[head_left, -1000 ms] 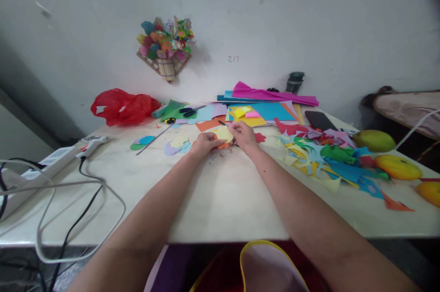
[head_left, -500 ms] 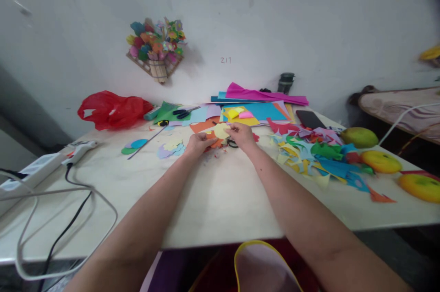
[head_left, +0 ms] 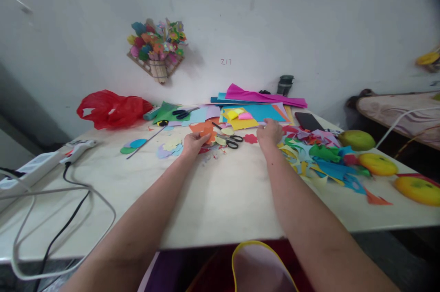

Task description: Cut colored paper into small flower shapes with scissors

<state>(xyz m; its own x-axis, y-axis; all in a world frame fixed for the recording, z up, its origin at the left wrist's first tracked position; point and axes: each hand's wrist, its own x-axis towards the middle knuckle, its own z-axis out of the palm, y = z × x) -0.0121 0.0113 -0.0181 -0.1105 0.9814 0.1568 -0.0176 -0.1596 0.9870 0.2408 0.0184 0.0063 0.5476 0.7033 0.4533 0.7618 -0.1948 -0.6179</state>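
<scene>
My left hand [head_left: 196, 143] is closed with thumb and fingers on an orange paper cutout [head_left: 210, 135] above the table. To the right of it lie black-handled scissors [head_left: 235, 140], with a small pale yellow paper piece [head_left: 227, 131] by the blades. My right hand [head_left: 270, 132] is over the left edge of the scrap pile, its fingers curled; what they hold, if anything, is hidden. A red paper flower [head_left: 250, 138] rests between the scissors and this hand. Pale yellow and blue paper flowers [head_left: 171, 146] lie left of my left hand.
Colored paper scraps [head_left: 332, 168] spread at the right beside a phone [head_left: 308, 121] and several mango-like fruits [head_left: 377, 164]. Paper sheets [head_left: 263, 112] and a second pair of scissors [head_left: 184, 112] lie behind. A red plastic bag [head_left: 115, 109] and a power strip [head_left: 34, 170] occupy the left.
My right hand has moved right, away from my left hand, towards the scraps. The pale yellow round paper no longer shows between my hands, and the scissors are uncovered.
</scene>
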